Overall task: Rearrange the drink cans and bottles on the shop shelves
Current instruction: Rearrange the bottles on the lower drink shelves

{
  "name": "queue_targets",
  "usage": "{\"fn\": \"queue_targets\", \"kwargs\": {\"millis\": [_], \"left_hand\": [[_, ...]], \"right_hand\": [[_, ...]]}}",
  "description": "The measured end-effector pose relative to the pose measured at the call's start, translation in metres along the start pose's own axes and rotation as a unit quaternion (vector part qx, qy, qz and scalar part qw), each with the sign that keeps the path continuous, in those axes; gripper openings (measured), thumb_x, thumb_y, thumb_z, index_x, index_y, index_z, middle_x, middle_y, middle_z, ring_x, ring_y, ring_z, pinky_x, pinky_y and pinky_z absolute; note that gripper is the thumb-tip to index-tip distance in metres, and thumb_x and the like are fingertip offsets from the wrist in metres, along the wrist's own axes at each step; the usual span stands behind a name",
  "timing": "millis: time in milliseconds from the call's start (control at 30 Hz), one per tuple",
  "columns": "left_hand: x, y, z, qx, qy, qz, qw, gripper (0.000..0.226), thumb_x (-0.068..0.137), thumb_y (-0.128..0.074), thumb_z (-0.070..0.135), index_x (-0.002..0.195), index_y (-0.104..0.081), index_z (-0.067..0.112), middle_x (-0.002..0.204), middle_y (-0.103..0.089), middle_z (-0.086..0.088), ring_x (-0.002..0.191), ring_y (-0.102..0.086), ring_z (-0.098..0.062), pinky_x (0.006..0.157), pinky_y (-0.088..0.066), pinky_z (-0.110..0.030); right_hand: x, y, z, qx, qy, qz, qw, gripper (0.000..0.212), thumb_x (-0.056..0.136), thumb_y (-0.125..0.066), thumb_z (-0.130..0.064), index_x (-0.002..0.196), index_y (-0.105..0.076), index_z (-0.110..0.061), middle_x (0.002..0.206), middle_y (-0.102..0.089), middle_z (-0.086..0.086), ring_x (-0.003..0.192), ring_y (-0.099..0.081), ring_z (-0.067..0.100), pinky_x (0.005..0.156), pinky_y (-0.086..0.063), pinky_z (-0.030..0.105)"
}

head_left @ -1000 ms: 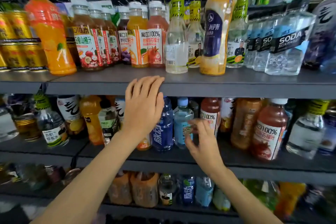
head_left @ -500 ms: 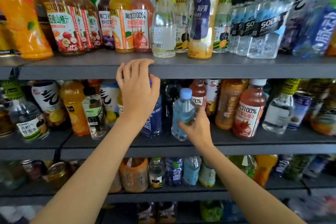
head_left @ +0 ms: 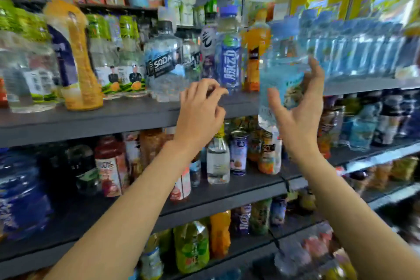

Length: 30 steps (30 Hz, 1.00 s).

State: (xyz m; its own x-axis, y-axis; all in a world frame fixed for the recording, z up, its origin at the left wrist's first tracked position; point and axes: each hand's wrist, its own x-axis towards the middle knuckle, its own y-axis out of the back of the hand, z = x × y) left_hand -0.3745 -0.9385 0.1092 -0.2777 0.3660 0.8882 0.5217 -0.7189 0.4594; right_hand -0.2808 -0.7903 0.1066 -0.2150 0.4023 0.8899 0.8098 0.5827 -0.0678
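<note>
My right hand (head_left: 297,116) grips a clear light-blue water bottle (head_left: 281,75) with a blue cap, held upright in the air in front of the upper grey shelf (head_left: 113,118). My left hand (head_left: 200,111) rests with curled fingers on that shelf's front edge, holding nothing, just in front of a clear SODA bottle (head_left: 164,63) and a blue-labelled sports drink bottle (head_left: 230,52). A row of matching clear blue bottles (head_left: 363,52) stands on the shelf right of the held bottle.
A tall orange juice bottle (head_left: 77,57) and green-capped bottles (head_left: 122,52) fill the upper shelf's left part. The middle shelf (head_left: 227,195) carries red juice bottles, a clear bottle (head_left: 218,161) and a can (head_left: 238,152). Lower shelves hold more bottles; cartons stand on top.
My right hand has lifted the light-blue bottle from the middle shelf up to the upper shelf's level. My left hand slid right along the shelf edge as the view swung right.
</note>
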Motion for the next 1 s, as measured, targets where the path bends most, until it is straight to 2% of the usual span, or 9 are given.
{"fn": "queue_targets", "kwargs": {"millis": [100, 167, 267, 367, 533, 700, 800, 933, 1000], "left_hand": [[0.022, -0.036, 0.026, 0.023, 0.006, -0.044, 0.999, 0.035, 0.083, -0.047, 0.012, 0.116, -0.061, 0.011, 0.118, -0.052, -0.009, 0.111, -0.044, -0.029, 0.092, -0.024, -0.036], [0.035, -0.051, 0.033, 0.050, 0.015, -0.061, 0.997, 0.035, 0.087, -0.045, 0.014, 0.118, -0.059, 0.013, 0.121, -0.049, -0.008, 0.115, -0.042, -0.029, 0.096, -0.024, -0.039], [0.055, -0.068, 0.042, 0.090, 0.050, -0.071, 0.992, 0.034, 0.090, -0.044, 0.019, 0.122, -0.056, 0.017, 0.126, -0.046, -0.005, 0.119, -0.038, -0.026, 0.098, -0.024, -0.040], [0.064, -0.080, 0.047, 0.133, 0.066, -0.061, 0.987, 0.034, 0.091, -0.046, 0.025, 0.122, -0.055, 0.017, 0.126, -0.047, -0.006, 0.118, -0.039, -0.027, 0.098, -0.026, -0.041], [0.063, -0.085, 0.042, 0.179, 0.054, -0.051, 0.981, 0.031, 0.087, -0.047, 0.025, 0.114, -0.060, 0.015, 0.119, -0.053, -0.008, 0.111, -0.045, -0.030, 0.093, -0.031, -0.043], [0.064, -0.086, 0.044, 0.202, 0.065, -0.069, 0.975, 0.037, 0.085, -0.040, 0.028, 0.113, -0.061, 0.015, 0.115, -0.052, -0.007, 0.107, -0.046, -0.030, 0.090, -0.031, -0.041], [0.063, -0.086, 0.044, 0.207, 0.067, -0.081, 0.973, 0.031, 0.090, -0.045, 0.025, 0.118, -0.057, 0.016, 0.119, -0.049, -0.007, 0.111, -0.042, -0.030, 0.092, -0.028, -0.041], [0.062, -0.086, 0.048, 0.202, 0.077, -0.075, 0.973, 0.030, 0.091, -0.048, 0.022, 0.117, -0.058, 0.014, 0.119, -0.051, -0.010, 0.110, -0.042, -0.033, 0.091, -0.028, -0.043], [0.061, -0.086, 0.049, 0.202, 0.084, -0.079, 0.973, 0.030, 0.092, -0.046, 0.023, 0.119, -0.057, 0.014, 0.120, -0.050, -0.010, 0.111, -0.041, -0.032, 0.092, -0.027, -0.043]], "right_hand": [[0.056, 0.027, 0.038, -0.033, 0.050, 0.005, 0.998, 0.063, 0.088, -0.062, -0.021, 0.140, -0.026, -0.017, 0.137, -0.039, 0.012, 0.127, -0.042, 0.029, 0.104, -0.037, 0.046], [0.091, 0.037, 0.064, -0.048, 0.081, 0.017, 0.995, 0.061, 0.089, -0.060, -0.021, 0.139, -0.026, -0.016, 0.139, -0.038, 0.012, 0.130, -0.040, 0.028, 0.107, -0.035, 0.046], [0.135, 0.047, 0.098, -0.066, 0.069, 0.068, 0.993, 0.061, 0.090, -0.055, -0.020, 0.141, -0.025, -0.002, 0.141, -0.029, 0.002, 0.133, -0.027, 0.015, 0.112, -0.023, 0.023], [0.163, 0.053, 0.126, -0.101, 0.064, 0.136, 0.983, 0.060, 0.092, -0.051, -0.020, 0.143, -0.024, 0.001, 0.141, -0.028, 0.001, 0.132, -0.024, 0.013, 0.108, -0.016, 0.011], [0.184, 0.058, 0.161, -0.201, -0.018, 0.170, 0.965, 0.061, 0.091, -0.052, -0.014, 0.146, -0.025, -0.011, 0.143, -0.034, 0.013, 0.128, -0.036, 0.027, 0.097, -0.028, 0.024], [0.180, 0.069, 0.189, -0.180, -0.100, 0.043, 0.978, 0.057, 0.098, -0.045, -0.013, 0.148, -0.018, -0.016, 0.134, -0.038, 0.014, 0.109, -0.048, 0.028, 0.080, -0.033, 0.023], [0.179, 0.072, 0.190, -0.185, -0.110, -0.015, 0.976, 0.058, 0.100, -0.038, -0.014, 0.150, -0.008, -0.018, 0.135, -0.037, 0.018, 0.099, -0.048, 0.029, 0.081, -0.036, 0.028], [0.160, 0.072, 0.195, -0.277, -0.161, -0.042, 0.946, 0.056, 0.102, -0.036, -0.019, 0.150, -0.007, -0.022, 0.146, -0.028, 0.021, 0.122, -0.042, 0.035, 0.094, -0.040, 0.044], [0.153, 0.074, 0.195, -0.329, -0.179, -0.060, 0.925, 0.055, 0.102, -0.034, -0.022, 0.150, -0.008, -0.024, 0.147, -0.029, 0.021, 0.127, -0.038, 0.038, 0.101, -0.036, 0.048]]}}
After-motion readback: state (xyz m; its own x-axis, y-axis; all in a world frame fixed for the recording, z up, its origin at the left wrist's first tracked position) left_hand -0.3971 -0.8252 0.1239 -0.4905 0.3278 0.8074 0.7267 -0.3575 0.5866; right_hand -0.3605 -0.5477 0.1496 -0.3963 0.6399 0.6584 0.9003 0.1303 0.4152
